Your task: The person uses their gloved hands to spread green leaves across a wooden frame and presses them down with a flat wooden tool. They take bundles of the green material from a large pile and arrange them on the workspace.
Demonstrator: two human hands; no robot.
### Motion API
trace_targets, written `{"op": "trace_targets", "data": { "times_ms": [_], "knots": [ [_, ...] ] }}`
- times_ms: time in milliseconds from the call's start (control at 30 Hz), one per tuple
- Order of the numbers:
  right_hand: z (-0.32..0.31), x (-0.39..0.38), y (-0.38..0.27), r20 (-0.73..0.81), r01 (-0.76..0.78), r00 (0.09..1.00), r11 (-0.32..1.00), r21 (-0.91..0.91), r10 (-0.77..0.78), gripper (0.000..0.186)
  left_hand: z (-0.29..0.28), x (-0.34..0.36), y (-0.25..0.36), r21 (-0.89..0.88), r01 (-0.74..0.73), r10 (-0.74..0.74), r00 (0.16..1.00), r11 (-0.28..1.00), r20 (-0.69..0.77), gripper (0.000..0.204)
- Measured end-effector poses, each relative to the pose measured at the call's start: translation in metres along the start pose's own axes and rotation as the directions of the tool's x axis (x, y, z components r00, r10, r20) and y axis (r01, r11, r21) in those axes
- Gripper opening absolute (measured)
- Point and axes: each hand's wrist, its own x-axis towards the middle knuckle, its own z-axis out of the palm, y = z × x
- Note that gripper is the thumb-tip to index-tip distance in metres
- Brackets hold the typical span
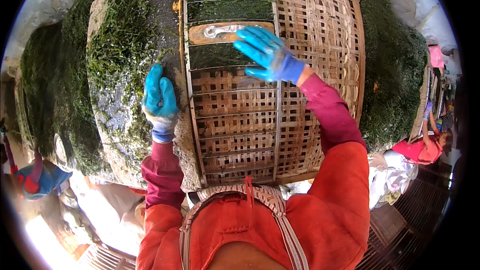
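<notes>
My left hand [160,101], in a blue glove, is at the right edge of a pale board [107,145] piled with loose green seaweed [122,30]. Its fingers are partly curled together; whatever they may hold is hidden. A metal-barred frame [275,135] lies over a woven bamboo mat [320,30], with dark green layers in its upper sections. Across these rests a wooden block [198,33] with a metal handle. My right hand [270,57], also gloved, is spread open just below and right of that block, over the frame, holding nothing.
More seaweed covers surfaces at left [40,80] and right [382,95]. A co-worker in red [420,150] reaches toward another rack at far right; another person [40,180] is at lower left. Pale sacks [395,180] lie beyond the mat's near right corner.
</notes>
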Motion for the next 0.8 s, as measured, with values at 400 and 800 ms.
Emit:
{"op": "trace_targets", "data": {
  "times_ms": [400, 800],
  "knots": [
    [-0.018, 0.081, 0.015, 0.435, -0.317, 0.839, 0.943, -0.097, 0.327, 0.067, -0.021, 0.052, 0.012, 0.272, -0.109, 0.121, 0.992, 0.956, -0.029, 0.042],
    [-0.02, -0.044, -0.028, 0.102, -0.265, 0.941, 0.89, -0.372, 0.323, 0.023, 0.127, 0.131, 0.055, 0.426, -0.519, 0.025, 0.655, 0.741, 0.755, 0.025]
  ]
}}
